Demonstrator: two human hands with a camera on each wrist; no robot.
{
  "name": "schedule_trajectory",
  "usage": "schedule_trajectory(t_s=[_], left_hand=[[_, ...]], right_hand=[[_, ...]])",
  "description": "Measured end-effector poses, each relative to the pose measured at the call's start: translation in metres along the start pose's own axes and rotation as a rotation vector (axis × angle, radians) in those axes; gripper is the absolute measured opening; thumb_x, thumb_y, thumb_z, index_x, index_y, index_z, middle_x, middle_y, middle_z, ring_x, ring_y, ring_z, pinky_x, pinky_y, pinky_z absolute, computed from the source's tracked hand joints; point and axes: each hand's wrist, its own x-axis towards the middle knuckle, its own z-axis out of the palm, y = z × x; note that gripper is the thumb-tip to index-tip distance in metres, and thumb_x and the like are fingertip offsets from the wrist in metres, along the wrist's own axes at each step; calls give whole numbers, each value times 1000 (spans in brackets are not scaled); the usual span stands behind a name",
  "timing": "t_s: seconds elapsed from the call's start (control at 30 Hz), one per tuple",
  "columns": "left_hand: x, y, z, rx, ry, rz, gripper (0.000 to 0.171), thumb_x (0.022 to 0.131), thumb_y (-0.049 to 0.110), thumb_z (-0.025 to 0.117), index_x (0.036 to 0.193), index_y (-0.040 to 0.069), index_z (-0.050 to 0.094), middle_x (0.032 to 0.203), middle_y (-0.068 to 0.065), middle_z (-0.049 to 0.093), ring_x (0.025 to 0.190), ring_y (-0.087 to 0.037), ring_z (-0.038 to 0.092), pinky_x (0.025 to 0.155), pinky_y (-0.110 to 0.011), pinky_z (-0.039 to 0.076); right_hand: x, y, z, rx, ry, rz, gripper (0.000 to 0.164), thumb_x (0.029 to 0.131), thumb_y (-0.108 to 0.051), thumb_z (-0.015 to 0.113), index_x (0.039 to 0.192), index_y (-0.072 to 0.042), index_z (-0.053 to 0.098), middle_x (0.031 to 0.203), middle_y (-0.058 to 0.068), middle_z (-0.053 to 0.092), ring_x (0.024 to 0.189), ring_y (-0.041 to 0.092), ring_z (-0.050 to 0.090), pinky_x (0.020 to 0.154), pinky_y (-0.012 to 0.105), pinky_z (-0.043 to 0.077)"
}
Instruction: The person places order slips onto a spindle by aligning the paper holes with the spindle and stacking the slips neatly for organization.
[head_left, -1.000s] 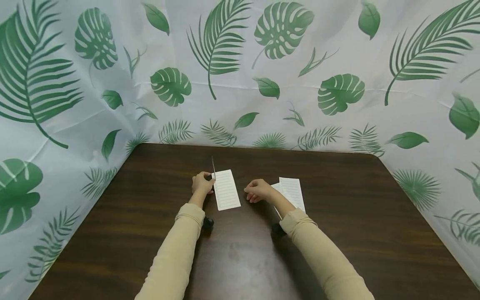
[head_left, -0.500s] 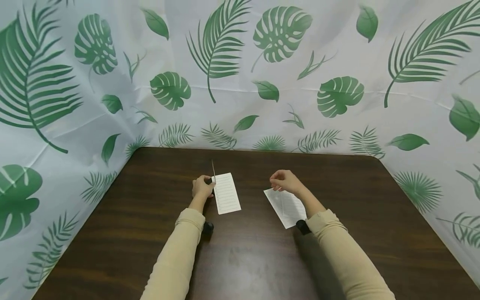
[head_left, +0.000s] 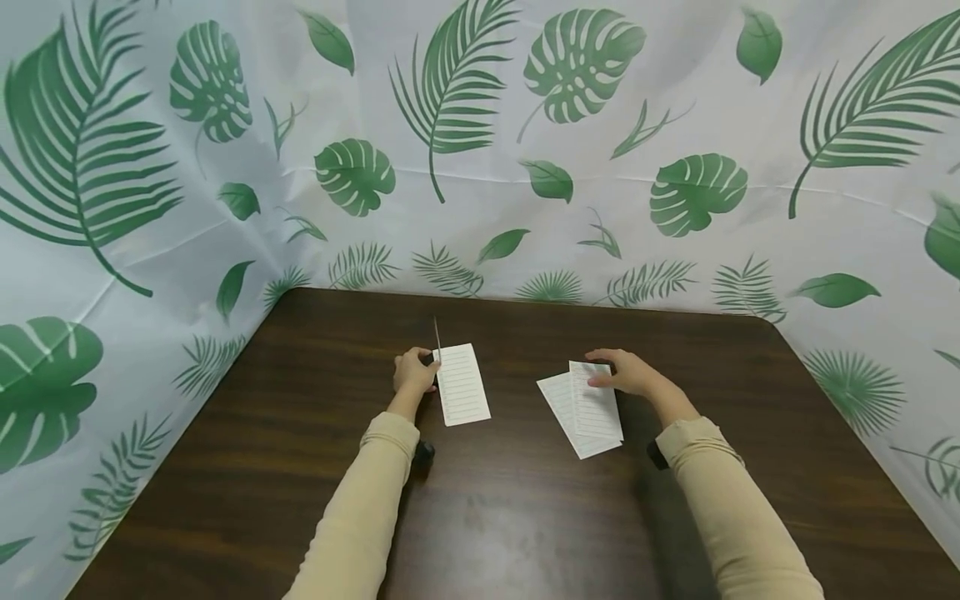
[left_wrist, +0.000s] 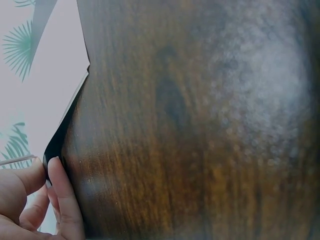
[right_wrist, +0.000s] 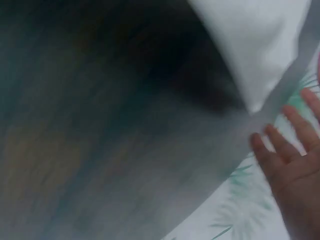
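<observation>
In the head view my left hand pinches the left edge of a small lined notepad lying on the table. The left wrist view shows thumb and fingers gripping the black backing beneath white pages. A thin brownish strip stands up at the pad's left edge. To the right, two loose lined sheets overlap: a top sheet and a lower sheet. My right hand is over the top sheet's upper right edge, its fingers extended and apart; its thumb overlaps the paper in this view.
A dark wooden table lies beneath everything, glossy at the front. White cloth with green leaf prints hangs behind it and along both sides. A black wrist camera sits below the right sleeve.
My right hand has moved right, from between the pad and the sheets to the top sheet's far right edge, and its fingers have spread. My left hand keeps its grip on the notepad.
</observation>
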Motion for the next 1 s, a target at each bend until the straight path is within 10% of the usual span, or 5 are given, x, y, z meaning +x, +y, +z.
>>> schedule_trajectory(t_s=[0.3,0.87,1.0], left_hand=[[1,-1,3,8,6,3,31,92,18,61,121,8,59,127,-25,44,84,-34,59,42,-16,49],[-4,3,1,4,0,-4,30,92,17,61,121,7,59,127,-24,44,92,-37,59,45,-17,51],[-1,2,0,0,-5,-9,31,92,18,60,122,8,58,129,-24,43,70,-24,59,46,-17,52]], right_hand=[[-17,28,8,-17,-137,85,101,76,-45,74,147,4,20,149,35,14,134,55,19,107,67,24],[-20,26,17,-30,-83,89,96,75,-41,75,144,4,28,149,34,16,134,56,17,107,69,23],[-15,24,17,-59,-45,76,92,75,-39,75,142,4,32,147,34,21,133,55,21,108,67,24]])
